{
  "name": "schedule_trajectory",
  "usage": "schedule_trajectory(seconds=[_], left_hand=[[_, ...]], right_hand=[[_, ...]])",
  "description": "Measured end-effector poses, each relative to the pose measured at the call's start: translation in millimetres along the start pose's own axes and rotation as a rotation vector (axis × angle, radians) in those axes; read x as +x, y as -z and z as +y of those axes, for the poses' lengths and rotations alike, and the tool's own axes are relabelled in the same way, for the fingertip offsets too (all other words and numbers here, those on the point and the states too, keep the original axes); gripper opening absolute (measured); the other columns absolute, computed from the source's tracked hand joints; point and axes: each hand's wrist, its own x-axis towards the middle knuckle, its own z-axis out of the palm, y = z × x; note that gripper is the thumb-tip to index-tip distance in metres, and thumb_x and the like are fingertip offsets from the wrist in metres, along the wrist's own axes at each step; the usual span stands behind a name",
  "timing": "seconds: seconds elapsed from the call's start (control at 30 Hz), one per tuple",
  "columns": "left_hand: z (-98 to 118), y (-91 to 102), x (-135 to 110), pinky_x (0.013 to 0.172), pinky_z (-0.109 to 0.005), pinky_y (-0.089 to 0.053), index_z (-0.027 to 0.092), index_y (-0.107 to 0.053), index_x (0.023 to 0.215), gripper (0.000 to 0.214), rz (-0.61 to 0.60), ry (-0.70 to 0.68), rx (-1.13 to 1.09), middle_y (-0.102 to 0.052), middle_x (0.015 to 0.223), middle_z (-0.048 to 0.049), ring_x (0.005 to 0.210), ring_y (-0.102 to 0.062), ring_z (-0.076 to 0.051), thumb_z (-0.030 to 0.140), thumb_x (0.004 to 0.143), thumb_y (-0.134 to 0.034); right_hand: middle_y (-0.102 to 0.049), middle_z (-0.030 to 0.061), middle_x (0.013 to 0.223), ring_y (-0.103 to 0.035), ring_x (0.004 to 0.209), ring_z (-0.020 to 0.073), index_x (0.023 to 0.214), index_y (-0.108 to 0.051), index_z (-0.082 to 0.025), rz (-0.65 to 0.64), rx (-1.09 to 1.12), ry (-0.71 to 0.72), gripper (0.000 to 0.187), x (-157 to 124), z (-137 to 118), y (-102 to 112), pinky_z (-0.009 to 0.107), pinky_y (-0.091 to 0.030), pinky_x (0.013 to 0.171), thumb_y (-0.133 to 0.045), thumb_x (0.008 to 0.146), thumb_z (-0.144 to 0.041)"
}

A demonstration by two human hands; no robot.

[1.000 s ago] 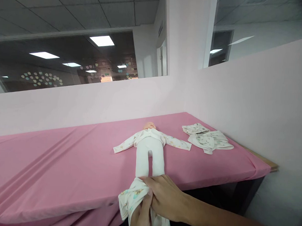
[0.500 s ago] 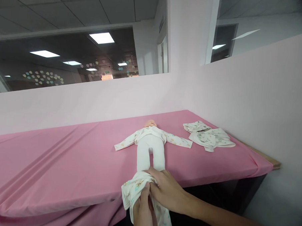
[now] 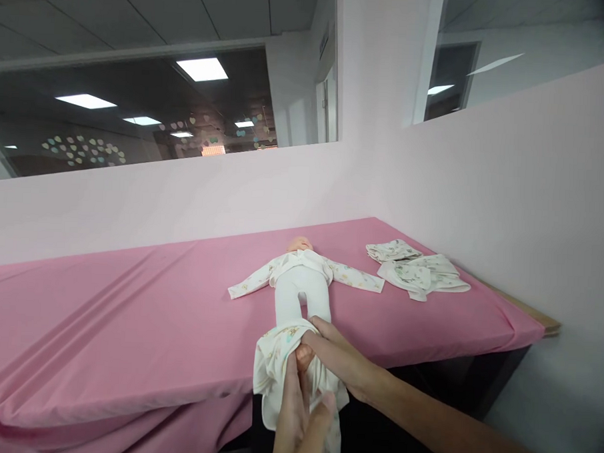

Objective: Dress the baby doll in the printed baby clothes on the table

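A baby doll [image 3: 301,286] lies on its back on the pink-covered table [image 3: 127,326], head away from me, wearing a printed top with sleeves spread and white legs. A small pair of printed trousers [image 3: 276,365] is bunched around the doll's feet at the table's front edge. My left hand [image 3: 294,413] grips this garment from below, with a doll's foot showing at its fingers. My right hand [image 3: 336,358] is closed on the garment's right side, against the doll's lower leg.
Two more folded printed baby garments [image 3: 417,270] lie at the table's far right. Pale pink partition walls [image 3: 508,195] stand behind and to the right. The tablecloth hangs in folds at the left front. A wooden table corner [image 3: 543,322] shows at the right.
Both hands have moved up the table with the trousers, drawing the garment farther over the doll's feet. The doll itself has stayed in place.
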Motion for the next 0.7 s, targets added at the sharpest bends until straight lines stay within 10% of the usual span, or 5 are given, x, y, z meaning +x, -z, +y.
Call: schedule_trajectory(seconds=[0.47, 0.7], left_hand=[[1, 52.7, 25, 0.104, -0.039, -0.043, 0.019, -0.06, 0.12, 0.059, 0.129, -0.171, 0.305, -0.061, 0.129, -0.01, 0.121, -0.055, -0.029, 0.042, 0.067, -0.075], [2, 50.7, 37, 0.097, -0.044, -0.043, 0.021, -0.054, 0.121, 0.048, 0.298, -0.289, 0.66, -0.062, 0.118, -0.0091, 0.113, -0.056, -0.03, 0.044, 0.079, -0.062]], right_hand=[[-0.062, 0.001, 0.097, -0.059, 0.097, 0.0181, 0.104, -0.054, -0.02, -0.152, 0.013, 0.137, 0.024, 3, -4, -9, 0.029, -0.046, 0.081, -0.056, 0.08, -0.025], [-0.061, 0.0, 0.09, -0.056, 0.084, 0.0161, 0.093, -0.056, -0.021, -0.139, -0.574, 0.505, 0.012, 16, -7, -4, 0.027, -0.041, 0.073, -0.049, 0.083, -0.021]])
